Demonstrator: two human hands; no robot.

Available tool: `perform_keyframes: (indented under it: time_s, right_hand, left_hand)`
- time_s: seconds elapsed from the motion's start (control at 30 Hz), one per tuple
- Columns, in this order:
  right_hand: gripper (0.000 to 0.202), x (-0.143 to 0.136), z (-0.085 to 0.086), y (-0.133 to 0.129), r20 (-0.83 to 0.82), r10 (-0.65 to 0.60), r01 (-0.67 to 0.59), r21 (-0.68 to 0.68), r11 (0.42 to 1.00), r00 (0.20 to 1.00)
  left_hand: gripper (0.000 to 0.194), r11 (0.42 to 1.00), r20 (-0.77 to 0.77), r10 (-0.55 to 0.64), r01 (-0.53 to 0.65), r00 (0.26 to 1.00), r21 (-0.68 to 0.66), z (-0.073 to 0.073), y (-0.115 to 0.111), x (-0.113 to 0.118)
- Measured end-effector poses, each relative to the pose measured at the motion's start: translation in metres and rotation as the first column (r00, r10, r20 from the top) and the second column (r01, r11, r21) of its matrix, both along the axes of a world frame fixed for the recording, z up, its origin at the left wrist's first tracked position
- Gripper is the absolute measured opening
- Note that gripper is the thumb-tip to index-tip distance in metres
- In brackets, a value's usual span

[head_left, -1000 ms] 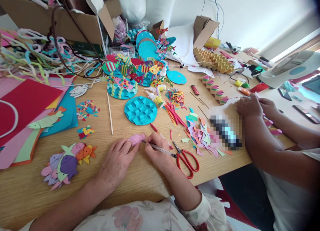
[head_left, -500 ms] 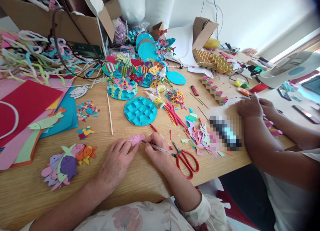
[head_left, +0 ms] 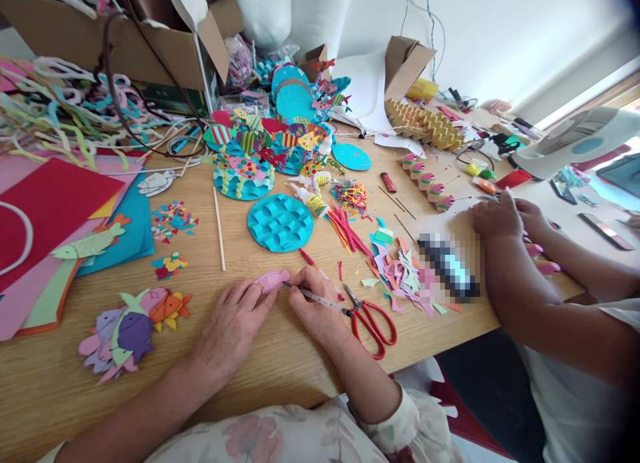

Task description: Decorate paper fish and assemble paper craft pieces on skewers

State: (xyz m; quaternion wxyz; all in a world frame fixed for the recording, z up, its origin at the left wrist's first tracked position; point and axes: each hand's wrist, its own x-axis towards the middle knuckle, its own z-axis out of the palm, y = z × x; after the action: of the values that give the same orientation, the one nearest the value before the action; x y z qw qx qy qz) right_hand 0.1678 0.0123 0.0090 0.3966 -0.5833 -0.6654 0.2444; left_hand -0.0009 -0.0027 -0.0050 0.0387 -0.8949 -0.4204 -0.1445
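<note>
A small pink paper fish, its body marked with rows of dots, lies on the wooden table. My left hand holds it down with the fingertips at its left end and lower edge. In my right hand is a pen with a pale, clear-looking barrel; its dark tip touches the fish's tail end. Just right of that hand lie red-handled scissors. A red pen rests beyond my right fingers. A round turquoise disc with curled paper strips sits behind the fish.
Cut paper fish are piled at left, near coloured paper sheets. Paper scraps and glue bottles lie to the right and behind. Another person's hands work at the far right.
The view has shifted very slightly. Both hands, the fish and the pen look the same as before, with the pen tip still at the fish's tail end.
</note>
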Motion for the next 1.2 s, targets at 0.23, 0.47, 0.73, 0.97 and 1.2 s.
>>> perform_keyframes:
  time_s: [0.23,0.47,0.73,0.97,1.2]
  right_hand:
    - [0.010,0.002,0.001,-0.001,-0.032,-0.006,0.005,-0.042,0.999,0.999]
    - [0.005,-0.003,0.002,-0.003,-0.206,0.028,-0.054,-0.122,0.991,0.978]
    - [0.003,-0.008,0.015,0.004,-0.310,0.035,-0.115,-0.244,0.963,0.950]
    - [0.002,-0.016,-0.001,0.008,-0.229,0.031,-0.084,-0.227,0.970,0.973]
    - [0.002,-0.014,-0.005,0.007,-0.152,0.037,-0.066,-0.193,0.979,0.988]
  left_hand:
    - [0.041,0.999,0.031,0.028,-0.027,0.999,-0.025,-0.001,-0.001,0.001]
    - [0.038,1.000,-0.009,0.019,-0.019,1.000,-0.005,0.002,-0.001,0.001]
    - [0.036,0.998,-0.001,0.024,-0.024,1.000,-0.052,0.002,-0.002,0.000]
    - [0.037,0.999,0.049,0.015,-0.014,0.999,-0.031,-0.002,-0.003,-0.002]
    - [0.036,0.999,0.065,0.012,-0.009,0.998,-0.044,0.001,-0.002,-0.001]
